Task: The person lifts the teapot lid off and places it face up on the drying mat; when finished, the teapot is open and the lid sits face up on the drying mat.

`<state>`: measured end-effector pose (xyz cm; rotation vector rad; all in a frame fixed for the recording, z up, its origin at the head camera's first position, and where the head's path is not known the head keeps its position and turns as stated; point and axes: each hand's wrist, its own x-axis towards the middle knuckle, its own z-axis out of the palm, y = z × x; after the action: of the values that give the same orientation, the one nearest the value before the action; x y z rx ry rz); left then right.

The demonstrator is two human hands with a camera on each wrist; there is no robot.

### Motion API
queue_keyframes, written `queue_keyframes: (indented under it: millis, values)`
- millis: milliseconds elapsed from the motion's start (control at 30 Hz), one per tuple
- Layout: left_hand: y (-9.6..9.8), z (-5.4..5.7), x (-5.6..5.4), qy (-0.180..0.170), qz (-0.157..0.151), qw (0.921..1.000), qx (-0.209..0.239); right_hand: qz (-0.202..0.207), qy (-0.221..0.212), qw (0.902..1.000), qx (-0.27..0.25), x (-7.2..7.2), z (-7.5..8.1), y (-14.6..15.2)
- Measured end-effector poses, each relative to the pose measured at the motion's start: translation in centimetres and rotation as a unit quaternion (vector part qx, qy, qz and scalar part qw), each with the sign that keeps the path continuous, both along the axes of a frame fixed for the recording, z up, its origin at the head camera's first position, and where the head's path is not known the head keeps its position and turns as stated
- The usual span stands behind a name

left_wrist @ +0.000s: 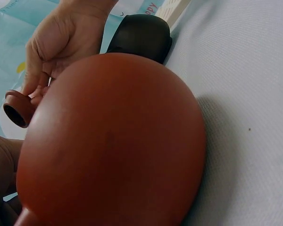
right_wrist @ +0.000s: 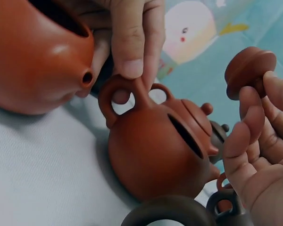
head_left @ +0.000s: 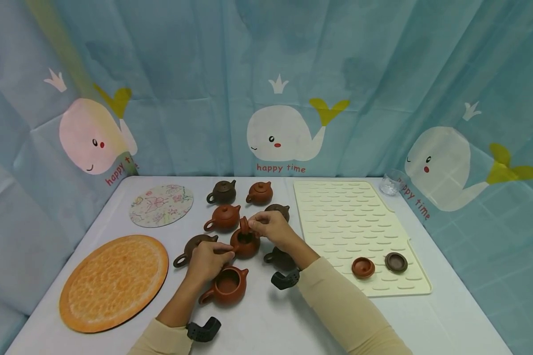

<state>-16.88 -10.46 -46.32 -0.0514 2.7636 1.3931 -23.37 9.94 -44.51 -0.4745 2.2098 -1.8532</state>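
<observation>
My right hand pinches a small red-brown teapot lid by its knob. In the head view the lid is tilted on edge just above an uncovered red-brown teapot. That pot's looped handle is between the thumb and fingers of my left hand, as the right wrist view shows. A second lidless red-brown teapot stands nearer, beside the left hand; its rounded body fills much of the left wrist view. Dark brown teapots flank the hands, one partly under the right wrist.
Farther back stand several lidded teapots, red and dark. A cream ridged mat at right bears a red lid and a dark lid. A clear cup stands behind it. Round mats lie at left.
</observation>
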Motion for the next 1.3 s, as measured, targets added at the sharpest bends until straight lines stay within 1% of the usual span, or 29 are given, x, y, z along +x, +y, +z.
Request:
queue_keyframes:
  millis: [33,67,167,267,433,633,800,900,967,1133,1300]
  values:
    - [0.0,0.0,0.0,0.001,0.000,1.0000,0.000,0.001,-0.017,0.9996,-0.021,-0.2,-0.4,0.1]
    - [0.0,0.0,0.0,0.002,0.001,1.0000,0.000,0.002,-0.032,0.9986,-0.041,-0.2,-0.3,0.1]
    - [0.0,-0.1,0.0,0.002,0.003,1.0000,0.000,0.002,-0.078,0.9912,-0.107,-0.1,-0.2,0.1]
    - [0.1,-0.1,0.0,-0.002,0.008,1.0000,0.003,0.003,-0.100,0.9817,-0.162,0.1,0.0,0.1]
    - [0.1,-0.1,0.0,-0.005,0.013,0.9999,0.004,0.009,-0.123,0.9652,-0.231,0.2,0.1,0.3]
    - [0.1,-0.1,-0.1,-0.003,0.008,1.0000,0.002,0.026,-0.132,0.9493,-0.284,0.4,0.5,0.6]
    - [0.1,0.0,-0.1,-0.005,0.011,0.9999,0.003,0.035,-0.143,0.9402,-0.307,0.7,1.1,1.2]
    - [0.0,0.1,-0.1,-0.004,0.009,1.0000,0.002,0.046,-0.134,0.9398,-0.311,0.9,1.5,1.7]
    - [0.0,0.2,-0.1,-0.008,0.010,0.9999,0.002,0.050,-0.122,0.9414,-0.310,1.0,1.6,2.0]
    - [0.1,0.2,-0.1,-0.015,0.015,0.9998,0.004,0.040,-0.101,0.9499,-0.293,1.2,2.0,3.1]
    - [0.2,0.1,-0.1,-0.017,0.015,0.9997,0.004,0.034,-0.080,0.9614,-0.261,1.6,2.4,4.0]
